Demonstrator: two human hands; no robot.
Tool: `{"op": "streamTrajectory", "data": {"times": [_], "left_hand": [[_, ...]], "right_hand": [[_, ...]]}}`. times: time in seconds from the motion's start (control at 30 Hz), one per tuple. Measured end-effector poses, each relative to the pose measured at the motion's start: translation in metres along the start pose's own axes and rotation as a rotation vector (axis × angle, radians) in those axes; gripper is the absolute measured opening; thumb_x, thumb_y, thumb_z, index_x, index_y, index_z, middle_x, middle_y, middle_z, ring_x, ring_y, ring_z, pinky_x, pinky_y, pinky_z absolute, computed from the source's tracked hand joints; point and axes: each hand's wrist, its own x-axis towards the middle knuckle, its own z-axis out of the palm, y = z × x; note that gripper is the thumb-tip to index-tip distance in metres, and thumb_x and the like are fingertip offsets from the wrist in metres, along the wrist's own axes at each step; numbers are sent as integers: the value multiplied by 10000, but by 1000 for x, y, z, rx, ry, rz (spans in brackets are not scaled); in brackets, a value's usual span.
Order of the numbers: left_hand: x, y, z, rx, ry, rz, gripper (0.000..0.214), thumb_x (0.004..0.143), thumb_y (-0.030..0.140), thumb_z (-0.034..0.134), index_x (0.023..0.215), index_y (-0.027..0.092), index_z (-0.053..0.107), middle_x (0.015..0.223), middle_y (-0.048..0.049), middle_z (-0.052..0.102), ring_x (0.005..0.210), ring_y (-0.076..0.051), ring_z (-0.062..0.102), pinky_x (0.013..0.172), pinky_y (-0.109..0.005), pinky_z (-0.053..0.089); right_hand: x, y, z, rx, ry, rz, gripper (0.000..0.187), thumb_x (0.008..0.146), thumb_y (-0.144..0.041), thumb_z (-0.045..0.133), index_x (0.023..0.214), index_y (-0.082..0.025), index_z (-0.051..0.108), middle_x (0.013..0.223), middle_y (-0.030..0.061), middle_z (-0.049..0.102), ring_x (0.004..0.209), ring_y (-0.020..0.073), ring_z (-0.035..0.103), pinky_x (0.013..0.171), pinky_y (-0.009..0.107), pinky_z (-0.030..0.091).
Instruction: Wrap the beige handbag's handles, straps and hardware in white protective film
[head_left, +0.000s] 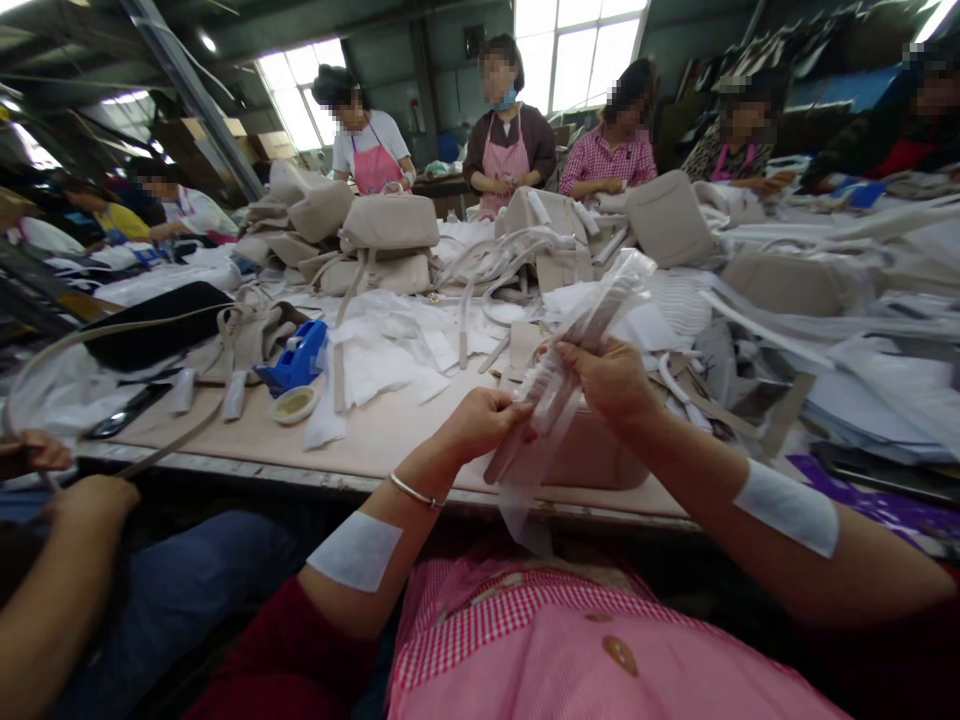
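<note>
A beige bag strap (595,322) slants up to the right in front of me, with clear plastic wrap (553,392) around part of it and hanging below. My left hand (486,418) pinches the wrapped strap near its lower end. Higher up, my right hand (613,384) has its fingers closed around the same strap and plastic. Just behind and below my hands, a beige handbag (600,450) rests at the table's front edge, partly hidden by my right wrist and the plastic.
A blue tape dispenser (298,358) and a tape roll (293,404) lie to the left. Beige bags (390,222) are piled at the back. White tissue paper (394,345) covers the middle. A neighbour's hands (82,490) hold a strap at far left; several people work opposite.
</note>
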Motion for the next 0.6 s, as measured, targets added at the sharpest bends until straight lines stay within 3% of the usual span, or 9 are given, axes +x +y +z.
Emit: {"op": "streamTrajectory", "data": {"times": [0.13, 0.3, 0.5, 0.6], "left_hand": [[3, 4, 0, 56, 76, 65, 344, 841, 453, 600, 743, 152, 735, 723, -46, 749, 631, -154, 647, 540, -216, 446], [-3, 4, -4, 57, -28, -12, 374, 847, 447, 582, 717, 133, 739, 680, -68, 738, 541, -139, 612, 510, -226, 434], [5, 6, 8, 25, 60, 13, 284, 825, 403, 613, 731, 155, 713, 697, -46, 727, 584, -138, 621, 514, -219, 430], [4, 3, 7, -36, 94, 1, 240, 843, 372, 591, 719, 171, 633, 592, 13, 631, 476, -95, 521, 455, -210, 372]], "right_hand": [[-4, 0, 3, -32, -31, 36, 163, 658, -277, 766, 768, -159, 749, 745, 34, 742, 671, 176, 663, 657, 301, 527], [10, -7, -3, 43, 35, -47, 170, 628, -242, 776, 776, -168, 738, 744, 21, 741, 691, 179, 675, 705, 313, 538], [-8, 6, 7, -1, -73, 130, 219, 656, -330, 774, 789, -163, 730, 747, 46, 743, 647, 197, 668, 605, 310, 535], [-5, 4, 0, 34, -83, 76, 238, 666, -336, 784, 817, -160, 730, 760, 37, 737, 690, 185, 670, 650, 302, 554]]}}
